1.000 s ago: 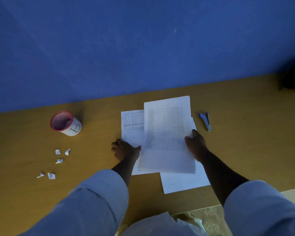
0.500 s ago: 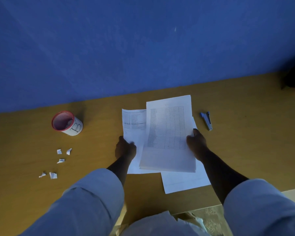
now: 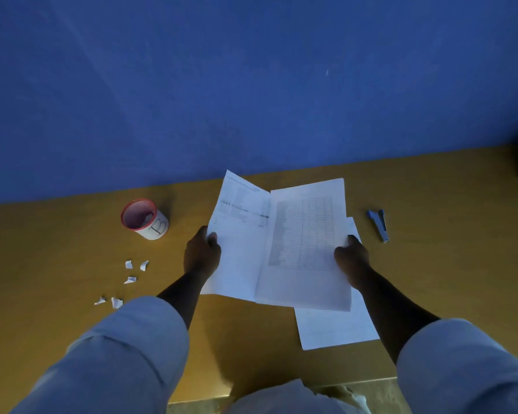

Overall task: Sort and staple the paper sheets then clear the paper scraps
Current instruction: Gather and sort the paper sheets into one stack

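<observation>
Two sheets [image 3: 281,249] are held above desk [image 3: 431,264]: left hand [image 3: 202,255] fingers pinched on one edge, right hand [image 3: 352,259] gripping the other. Thin, floppy paper, judged easily creased; best gripped at side edges w/ both hands.

Left hand [image 3: 202,253] grips a lifted printed sheet [image 3: 240,234]; right hand [image 3: 352,258] holds the gridded sheet stack [image 3: 305,249] over another sheet [image 3: 335,330] on the table [image 3: 446,279]. Stapler [image 3: 379,225] right; lettered cup [image 3: 145,219] and paper scraps [image 3: 129,279] left.
</observation>
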The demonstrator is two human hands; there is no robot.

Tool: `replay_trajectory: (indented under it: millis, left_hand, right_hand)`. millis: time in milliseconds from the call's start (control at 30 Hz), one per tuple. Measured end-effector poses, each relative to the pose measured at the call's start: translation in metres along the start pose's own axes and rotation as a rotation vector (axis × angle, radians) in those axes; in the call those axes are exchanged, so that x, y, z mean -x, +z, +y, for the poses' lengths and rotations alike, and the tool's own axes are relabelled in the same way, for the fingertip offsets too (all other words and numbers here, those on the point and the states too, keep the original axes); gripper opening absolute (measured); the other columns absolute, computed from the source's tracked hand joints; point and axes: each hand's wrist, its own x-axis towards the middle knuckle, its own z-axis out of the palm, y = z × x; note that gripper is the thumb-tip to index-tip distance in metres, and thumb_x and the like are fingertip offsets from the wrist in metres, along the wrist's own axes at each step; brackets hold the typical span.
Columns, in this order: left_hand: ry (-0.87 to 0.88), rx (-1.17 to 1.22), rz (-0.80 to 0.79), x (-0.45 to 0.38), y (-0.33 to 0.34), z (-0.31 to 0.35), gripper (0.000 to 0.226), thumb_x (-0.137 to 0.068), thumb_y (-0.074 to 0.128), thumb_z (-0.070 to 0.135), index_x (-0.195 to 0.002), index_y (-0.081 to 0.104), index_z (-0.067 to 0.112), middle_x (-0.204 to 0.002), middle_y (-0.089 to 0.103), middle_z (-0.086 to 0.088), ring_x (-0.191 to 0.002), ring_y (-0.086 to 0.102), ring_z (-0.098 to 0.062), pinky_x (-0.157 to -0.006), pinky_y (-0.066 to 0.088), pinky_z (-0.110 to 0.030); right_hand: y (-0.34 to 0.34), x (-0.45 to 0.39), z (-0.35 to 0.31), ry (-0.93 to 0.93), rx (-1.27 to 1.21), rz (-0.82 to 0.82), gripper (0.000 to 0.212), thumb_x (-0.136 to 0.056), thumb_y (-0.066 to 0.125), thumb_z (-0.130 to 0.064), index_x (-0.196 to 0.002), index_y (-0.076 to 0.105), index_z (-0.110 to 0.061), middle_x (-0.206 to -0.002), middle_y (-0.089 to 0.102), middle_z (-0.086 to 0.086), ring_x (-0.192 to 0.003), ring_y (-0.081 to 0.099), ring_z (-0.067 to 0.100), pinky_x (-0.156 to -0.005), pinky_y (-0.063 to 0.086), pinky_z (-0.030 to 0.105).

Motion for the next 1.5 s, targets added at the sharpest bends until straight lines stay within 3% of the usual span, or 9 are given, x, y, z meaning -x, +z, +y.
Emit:
replay_trajectory:
  millis: [100, 267, 433, 667, 867, 1133, 1300, 1400, 1500]
  left_hand:
    - [0.015, 0.038, 0.079, -0.006, -0.012, -0.003, 0.031, -0.102, 0.039, 0.029, -0.125, 0.057, 0.015, -0.121, 0.067, -0.010, -0.105, 0.065, -0.032, -0.087, 0.054, -0.039]
    - [0.073, 0.031, 0.241, -0.010, -0.034, -0.001, 0.030, -0.104, 0.039, 0.028, -0.119, 0.057, 0.010, -0.110, 0.069, -0.013, -0.099, 0.065, -0.033, -0.077, 0.047, -0.033]
    - [0.125, 0.118, 0.260, -0.015, -0.046, -0.001, 0.033, -0.103, 0.042, 0.030, -0.121, 0.057, 0.007, -0.109, 0.070, -0.013, -0.099, 0.066, -0.033, -0.085, 0.056, -0.044]
    - [0.076, 0.369, 0.129, -0.015, -0.050, 0.003, 0.032, -0.103, 0.045, 0.025, -0.127, 0.058, 0.010, -0.126, 0.066, -0.009, -0.112, 0.062, -0.029, -0.096, 0.053, -0.045]
    - [0.045, 0.471, 0.000, -0.006, -0.040, 0.008, 0.027, -0.102, 0.046, 0.018, -0.122, 0.060, 0.008, -0.117, 0.066, -0.004, -0.105, 0.064, -0.025, -0.083, 0.050, -0.031]
    - [0.037, 0.505, -0.191, 0.003, -0.028, 0.013, 0.026, -0.102, 0.049, 0.026, -0.119, 0.062, 0.012, -0.116, 0.070, -0.005, -0.101, 0.068, -0.023, -0.087, 0.057, -0.040]
    - [-0.037, 0.516, -0.285, 0.006, -0.025, 0.020, 0.044, -0.101, 0.049, 0.040, -0.135, 0.055, 0.013, -0.127, 0.063, 0.000, -0.111, 0.062, -0.021, -0.086, 0.049, -0.030]
    - [-0.078, 0.542, -0.342, 0.007, -0.022, 0.022, 0.049, -0.100, 0.048, 0.044, -0.139, 0.052, 0.015, -0.131, 0.059, 0.002, -0.116, 0.059, -0.021, -0.092, 0.047, -0.032]
    - [-0.111, 0.576, -0.324, 0.007, -0.020, 0.019, 0.045, -0.099, 0.054, 0.040, -0.136, 0.055, 0.015, -0.130, 0.062, 0.000, -0.116, 0.061, -0.024, -0.099, 0.051, -0.040]
  right_hand:
    - [0.003, 0.001, -0.002, 0.003, 0.012, 0.003, 0.040, -0.091, 0.047, -0.005, -0.131, 0.048, -0.009, -0.126, 0.056, 0.014, -0.114, 0.052, 0.033, -0.082, 0.044, 0.034]
    - [0.007, 0.003, -0.005, -0.003, 0.000, 0.018, 0.039, -0.089, 0.049, -0.006, -0.127, 0.051, -0.010, -0.125, 0.059, 0.015, -0.112, 0.055, 0.035, -0.081, 0.045, 0.033]
    - [0.010, 0.005, -0.007, -0.009, -0.001, 0.006, 0.040, -0.088, 0.048, -0.006, -0.127, 0.052, -0.011, -0.124, 0.060, 0.015, -0.111, 0.055, 0.034, -0.080, 0.044, 0.033]
    - [0.014, 0.008, -0.014, -0.049, -0.093, -0.097, 0.039, -0.089, 0.048, -0.006, -0.126, 0.054, -0.015, -0.115, 0.059, 0.008, -0.099, 0.051, 0.024, -0.080, 0.042, 0.035]
    - [0.012, 0.009, -0.020, -0.066, -0.155, -0.224, 0.035, -0.090, 0.049, -0.010, -0.124, 0.056, -0.018, -0.116, 0.061, 0.004, -0.104, 0.056, 0.025, -0.083, 0.049, 0.037]
    - [0.013, 0.010, -0.021, -0.048, -0.252, -0.366, 0.035, -0.091, 0.040, -0.005, -0.116, 0.057, -0.022, -0.123, 0.061, 0.005, -0.113, 0.056, 0.032, -0.100, 0.048, 0.051]
    - [0.016, 0.012, -0.024, -0.015, -0.247, -0.388, 0.041, -0.088, 0.041, -0.002, -0.116, 0.063, -0.022, -0.113, 0.067, 0.004, -0.107, 0.061, 0.029, -0.098, 0.048, 0.047]
    - [0.019, 0.010, -0.022, -0.034, -0.239, -0.435, 0.040, -0.085, 0.046, -0.005, -0.111, 0.068, -0.025, -0.106, 0.073, 0.003, -0.103, 0.066, 0.031, -0.096, 0.050, 0.054]
    - [0.015, 0.020, -0.029, -0.036, -0.272, -0.464, 0.036, -0.089, 0.047, 0.000, -0.111, 0.067, -0.020, -0.108, 0.072, 0.007, -0.102, 0.066, 0.031, -0.095, 0.051, 0.049]
